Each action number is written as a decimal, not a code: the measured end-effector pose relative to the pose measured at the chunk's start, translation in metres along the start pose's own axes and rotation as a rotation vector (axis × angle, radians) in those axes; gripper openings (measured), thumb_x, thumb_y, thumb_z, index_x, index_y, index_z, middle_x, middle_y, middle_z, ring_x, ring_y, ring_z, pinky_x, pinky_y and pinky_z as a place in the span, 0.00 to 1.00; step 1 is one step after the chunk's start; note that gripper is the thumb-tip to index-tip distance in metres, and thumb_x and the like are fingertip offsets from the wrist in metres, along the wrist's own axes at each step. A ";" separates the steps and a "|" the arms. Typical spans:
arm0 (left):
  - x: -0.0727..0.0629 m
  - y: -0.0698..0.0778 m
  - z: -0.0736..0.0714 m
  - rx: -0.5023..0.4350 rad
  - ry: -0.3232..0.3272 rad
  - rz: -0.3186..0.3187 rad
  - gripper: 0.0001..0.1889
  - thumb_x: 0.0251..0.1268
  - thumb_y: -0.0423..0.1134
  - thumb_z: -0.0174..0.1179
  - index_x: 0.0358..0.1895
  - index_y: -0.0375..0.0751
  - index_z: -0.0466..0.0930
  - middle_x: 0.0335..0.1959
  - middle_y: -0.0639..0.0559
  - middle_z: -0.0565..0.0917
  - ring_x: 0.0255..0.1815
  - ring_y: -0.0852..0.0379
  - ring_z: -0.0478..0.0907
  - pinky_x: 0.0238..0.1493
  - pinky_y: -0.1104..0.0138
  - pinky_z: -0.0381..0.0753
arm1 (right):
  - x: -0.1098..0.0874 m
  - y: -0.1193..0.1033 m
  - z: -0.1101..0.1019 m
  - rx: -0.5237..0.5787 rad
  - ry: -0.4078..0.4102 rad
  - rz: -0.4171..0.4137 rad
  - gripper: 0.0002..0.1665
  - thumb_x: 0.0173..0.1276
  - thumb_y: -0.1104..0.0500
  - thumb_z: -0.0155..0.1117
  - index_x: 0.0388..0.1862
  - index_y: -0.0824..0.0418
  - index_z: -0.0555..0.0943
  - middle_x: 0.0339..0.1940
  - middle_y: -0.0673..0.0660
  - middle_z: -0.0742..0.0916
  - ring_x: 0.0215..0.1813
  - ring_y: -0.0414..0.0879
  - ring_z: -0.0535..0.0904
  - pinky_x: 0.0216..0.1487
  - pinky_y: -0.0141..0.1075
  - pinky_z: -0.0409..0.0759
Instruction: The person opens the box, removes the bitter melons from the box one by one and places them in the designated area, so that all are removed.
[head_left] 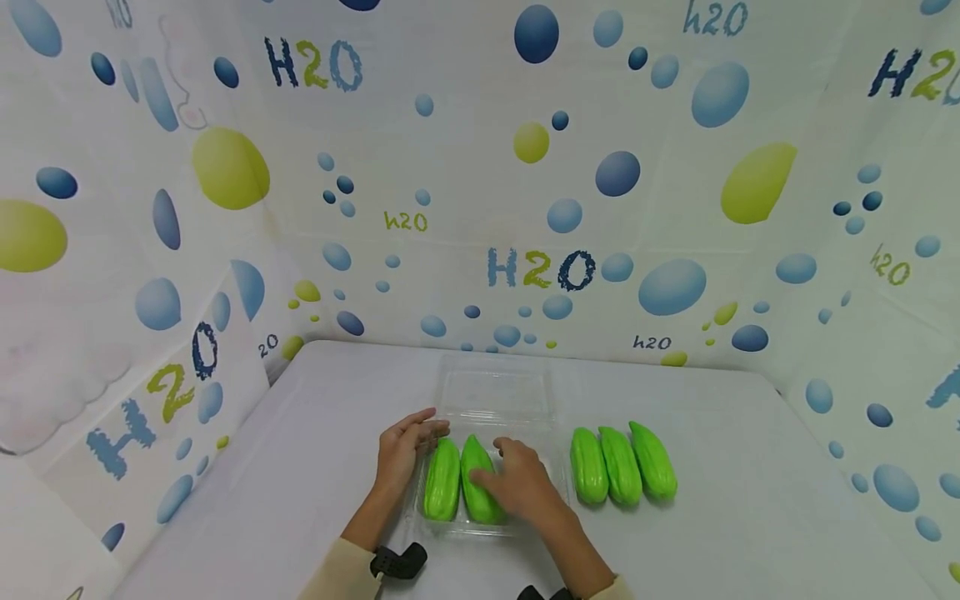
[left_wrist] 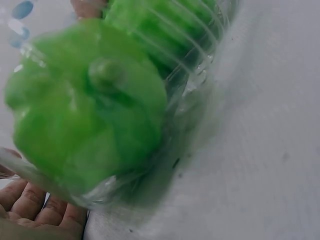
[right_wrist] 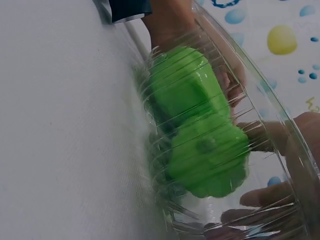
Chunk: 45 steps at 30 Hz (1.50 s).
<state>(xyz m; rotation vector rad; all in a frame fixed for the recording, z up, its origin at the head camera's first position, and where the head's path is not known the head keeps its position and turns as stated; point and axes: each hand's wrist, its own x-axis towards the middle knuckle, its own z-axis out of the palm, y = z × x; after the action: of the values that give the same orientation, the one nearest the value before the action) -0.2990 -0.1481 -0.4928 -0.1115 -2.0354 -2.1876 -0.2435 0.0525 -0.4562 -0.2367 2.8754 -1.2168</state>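
Two glossy green ridged gourds lie lengthwise, side by side, in a clear plastic clamshell container (head_left: 480,530) with its lid (head_left: 495,392) folded back. Along the container's left wall, my left hand (head_left: 402,450) rests with its fingers near the tip of the left gourd (head_left: 442,481). My right hand (head_left: 528,483) is over the container, thumb touching the right gourd (head_left: 474,454) and the other fingers spread loosely beside it. The right wrist view shows that gourd's end (right_wrist: 210,160) through the ribbed wall. In the left wrist view, a gourd's stem end (left_wrist: 90,110) fills much of the picture.
Three more green gourds (head_left: 619,467) lie in a row on the white tabletop (head_left: 720,533), right of the container. A white sheet (head_left: 480,167) with H2O lettering and coloured drops hangs behind the table and at its sides.
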 end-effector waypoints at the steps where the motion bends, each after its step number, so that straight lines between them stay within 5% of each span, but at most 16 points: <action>1: 0.000 0.000 0.000 0.001 0.001 -0.001 0.20 0.75 0.29 0.45 0.64 0.27 0.76 0.50 0.36 0.88 0.49 0.54 0.88 0.48 0.73 0.83 | 0.000 0.000 0.000 -0.004 -0.021 -0.003 0.42 0.65 0.44 0.71 0.67 0.72 0.74 0.63 0.70 0.81 0.66 0.66 0.76 0.62 0.61 0.76; 6: 0.001 0.001 0.001 0.004 0.003 -0.005 0.20 0.75 0.29 0.45 0.64 0.27 0.76 0.50 0.36 0.88 0.49 0.54 0.88 0.48 0.73 0.83 | 0.000 0.002 0.001 -0.053 -0.103 -0.036 0.46 0.64 0.40 0.71 0.69 0.71 0.73 0.59 0.71 0.81 0.58 0.63 0.78 0.54 0.59 0.80; 12: 0.001 0.002 0.002 -0.005 0.007 -0.017 0.20 0.74 0.28 0.45 0.64 0.27 0.76 0.50 0.36 0.88 0.48 0.56 0.88 0.47 0.74 0.83 | 0.001 0.003 0.003 -0.103 -0.125 -0.113 0.36 0.65 0.40 0.71 0.60 0.65 0.80 0.36 0.52 0.83 0.42 0.48 0.72 0.35 0.41 0.75; 16: 0.001 0.002 0.002 -0.009 0.004 -0.017 0.20 0.74 0.28 0.45 0.64 0.26 0.76 0.50 0.36 0.87 0.48 0.56 0.88 0.48 0.74 0.83 | 0.001 0.002 0.003 -0.108 -0.123 -0.138 0.30 0.64 0.41 0.71 0.55 0.62 0.82 0.28 0.46 0.78 0.37 0.46 0.69 0.31 0.37 0.69; 31: -0.001 0.003 0.001 0.009 -0.001 -0.015 0.20 0.76 0.30 0.46 0.65 0.27 0.76 0.51 0.36 0.87 0.51 0.53 0.87 0.49 0.73 0.83 | 0.001 0.004 0.005 -0.062 -0.136 -0.147 0.25 0.66 0.44 0.71 0.53 0.60 0.81 0.29 0.46 0.80 0.31 0.40 0.73 0.30 0.35 0.73; 39: -0.002 0.002 0.000 0.017 0.000 -0.008 0.20 0.76 0.31 0.46 0.65 0.27 0.76 0.51 0.37 0.87 0.51 0.52 0.87 0.49 0.74 0.82 | -0.001 0.001 0.002 -0.018 -0.118 -0.141 0.35 0.65 0.49 0.71 0.66 0.65 0.76 0.43 0.51 0.81 0.40 0.43 0.75 0.39 0.39 0.76; 45: 0.000 0.001 0.000 0.009 -0.002 -0.002 0.20 0.76 0.30 0.46 0.64 0.27 0.76 0.51 0.36 0.87 0.50 0.52 0.88 0.48 0.74 0.83 | 0.000 0.002 -0.002 0.003 -0.100 -0.153 0.35 0.66 0.52 0.69 0.68 0.64 0.74 0.43 0.52 0.79 0.41 0.44 0.74 0.39 0.39 0.75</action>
<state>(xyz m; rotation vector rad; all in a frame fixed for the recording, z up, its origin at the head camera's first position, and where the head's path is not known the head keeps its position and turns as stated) -0.2985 -0.1484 -0.4918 -0.1110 -2.0473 -2.1798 -0.2435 0.0555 -0.4559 -0.5102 2.8140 -1.1935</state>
